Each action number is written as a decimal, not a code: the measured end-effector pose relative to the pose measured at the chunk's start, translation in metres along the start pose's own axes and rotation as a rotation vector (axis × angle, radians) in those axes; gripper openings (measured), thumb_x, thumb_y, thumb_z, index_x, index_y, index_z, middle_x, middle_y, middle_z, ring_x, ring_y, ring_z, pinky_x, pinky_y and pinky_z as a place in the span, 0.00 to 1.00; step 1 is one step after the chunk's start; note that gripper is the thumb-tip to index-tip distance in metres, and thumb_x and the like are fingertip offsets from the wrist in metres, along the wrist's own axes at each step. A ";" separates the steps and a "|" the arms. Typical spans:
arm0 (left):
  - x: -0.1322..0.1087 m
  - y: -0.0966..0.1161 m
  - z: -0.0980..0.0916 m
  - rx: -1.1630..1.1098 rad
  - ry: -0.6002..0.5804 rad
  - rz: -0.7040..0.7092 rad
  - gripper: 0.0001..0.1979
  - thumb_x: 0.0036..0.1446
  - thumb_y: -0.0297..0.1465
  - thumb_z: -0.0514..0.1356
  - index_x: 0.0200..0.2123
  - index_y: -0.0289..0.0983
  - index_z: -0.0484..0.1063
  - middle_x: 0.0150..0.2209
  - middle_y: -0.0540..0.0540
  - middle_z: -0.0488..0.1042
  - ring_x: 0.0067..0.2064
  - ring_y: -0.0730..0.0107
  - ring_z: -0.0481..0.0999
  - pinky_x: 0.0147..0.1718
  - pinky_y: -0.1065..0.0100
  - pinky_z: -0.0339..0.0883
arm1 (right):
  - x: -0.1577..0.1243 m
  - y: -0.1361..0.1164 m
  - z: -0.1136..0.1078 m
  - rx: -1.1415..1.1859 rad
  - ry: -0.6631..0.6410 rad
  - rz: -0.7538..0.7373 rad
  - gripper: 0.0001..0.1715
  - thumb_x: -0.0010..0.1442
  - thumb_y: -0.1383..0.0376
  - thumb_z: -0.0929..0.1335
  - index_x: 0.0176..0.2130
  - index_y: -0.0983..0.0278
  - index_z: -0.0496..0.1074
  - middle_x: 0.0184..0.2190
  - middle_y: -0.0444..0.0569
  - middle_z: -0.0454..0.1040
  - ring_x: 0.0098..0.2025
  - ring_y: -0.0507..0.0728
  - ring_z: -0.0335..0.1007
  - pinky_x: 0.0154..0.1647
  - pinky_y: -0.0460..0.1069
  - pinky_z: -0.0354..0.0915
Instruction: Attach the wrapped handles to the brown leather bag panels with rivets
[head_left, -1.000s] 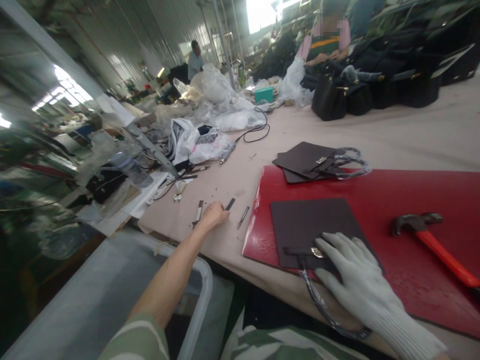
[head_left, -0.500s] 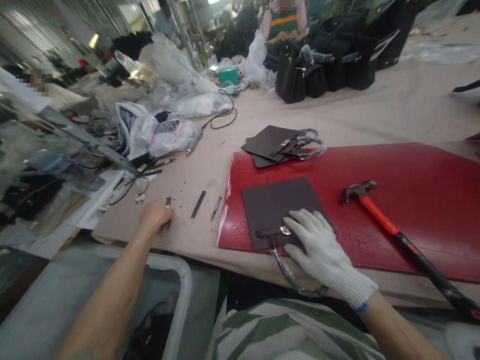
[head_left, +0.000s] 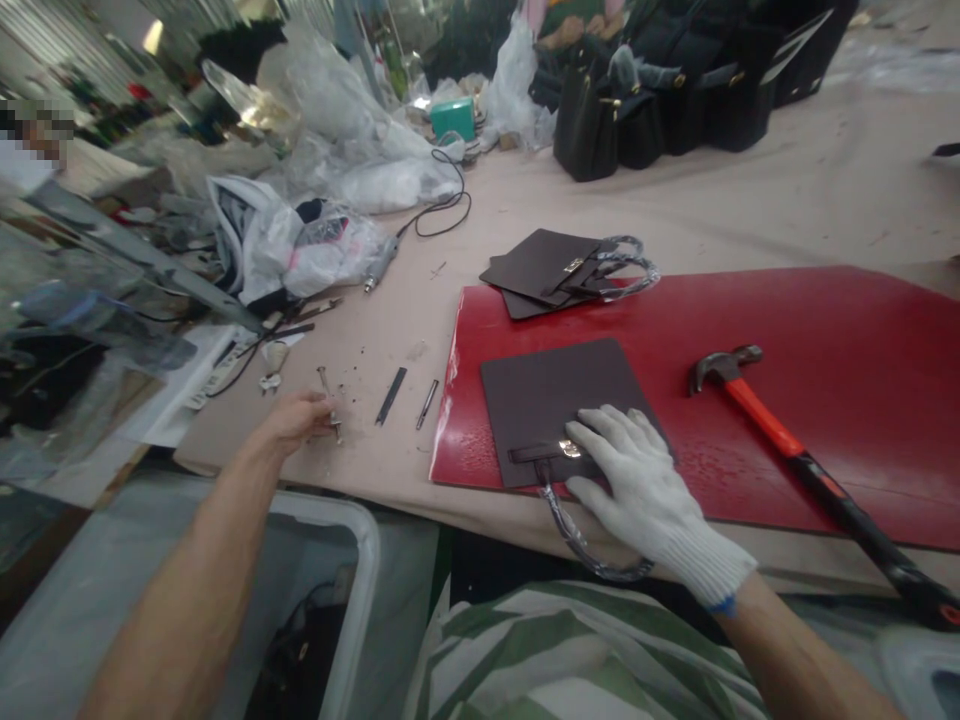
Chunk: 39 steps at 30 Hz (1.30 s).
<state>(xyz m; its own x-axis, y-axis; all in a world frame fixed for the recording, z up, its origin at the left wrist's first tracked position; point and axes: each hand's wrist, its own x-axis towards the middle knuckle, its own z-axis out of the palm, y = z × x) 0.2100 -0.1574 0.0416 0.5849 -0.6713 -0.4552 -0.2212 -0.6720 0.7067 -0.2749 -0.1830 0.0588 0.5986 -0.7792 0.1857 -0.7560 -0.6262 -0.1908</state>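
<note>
Long workshop desk (head_left: 750,215), pale cover, cluttered on the far side with plastic wrap and black bags (head_left: 600,130). A red mat (head_left: 787,330) is lying on the near part, with a hammer (head_left: 754,412) resting on it, untouched. A grey bin (head_left: 364,535) is standing below the near edge.

Change over the last second: the left hand (head_left: 296,420) is no longer working at the two dark strips (head_left: 391,382). It has been moving leftward along the desk edge, and the strips are now lying apart from it, to its right. It is now closing on a small metal pin (head_left: 328,405). The hand has passed over the strips and is taking the pin instead. The right hand (head_left: 637,485) has not been moving at all.

Left: bare forearm reaching out long and low over the bin, wrist near the desk, grip looking pinched shut at the fingertips on the pin, which is standing up at a slant from the surface.

Right: gloved, palm down, grip open and flat, grasping nothing. It is pressing on the near corner of the brown panel (head_left: 547,390), fingers beside the clasp (head_left: 570,449). The panel is lying on the mat's near left corner, its wrapped handle (head_left: 574,545) hanging over the desk edge.
</note>
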 end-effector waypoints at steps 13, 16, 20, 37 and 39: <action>-0.132 0.020 0.139 -0.569 -0.064 0.714 0.14 0.60 0.38 0.65 0.42 0.33 0.74 0.41 0.41 0.80 0.41 0.66 0.80 0.42 0.67 0.76 | -0.001 0.000 -0.001 0.017 0.001 0.008 0.30 0.59 0.61 0.70 0.60 0.63 0.69 0.63 0.53 0.65 0.65 0.68 0.56 0.71 0.68 0.50; -0.143 0.015 0.158 -0.379 -0.055 0.874 0.09 0.64 0.33 0.60 0.45 0.35 0.73 0.43 0.42 0.79 0.45 0.68 0.79 0.44 0.68 0.74 | -0.002 0.001 0.000 0.015 0.009 0.009 0.30 0.60 0.61 0.70 0.60 0.64 0.69 0.63 0.54 0.65 0.66 0.69 0.56 0.70 0.68 0.50; -0.143 0.007 0.168 -0.242 -0.021 0.978 0.08 0.63 0.27 0.60 0.46 0.38 0.71 0.46 0.43 0.77 0.49 0.67 0.77 0.52 0.64 0.71 | -0.002 0.000 0.000 0.007 0.001 0.014 0.30 0.60 0.61 0.70 0.60 0.63 0.69 0.63 0.53 0.64 0.66 0.68 0.55 0.71 0.68 0.49; -0.141 0.004 0.167 -0.225 0.014 0.846 0.08 0.60 0.30 0.62 0.42 0.36 0.77 0.47 0.41 0.79 0.50 0.62 0.78 0.54 0.59 0.73 | -0.003 0.001 0.002 0.018 0.006 0.000 0.29 0.61 0.60 0.69 0.61 0.64 0.68 0.63 0.55 0.65 0.66 0.69 0.56 0.70 0.69 0.51; -0.140 0.003 0.166 -0.246 0.011 0.808 0.07 0.60 0.30 0.62 0.42 0.37 0.77 0.47 0.41 0.79 0.51 0.62 0.78 0.54 0.59 0.73 | -0.003 0.001 0.003 0.015 0.021 -0.014 0.29 0.62 0.60 0.68 0.60 0.65 0.68 0.62 0.55 0.66 0.66 0.70 0.56 0.69 0.69 0.52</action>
<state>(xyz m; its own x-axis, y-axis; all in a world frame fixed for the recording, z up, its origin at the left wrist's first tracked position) -0.0028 -0.1174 0.0178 0.3275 -0.9124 0.2457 -0.3993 0.1020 0.9111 -0.2771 -0.1813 0.0552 0.6031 -0.7698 0.2088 -0.7436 -0.6374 -0.2020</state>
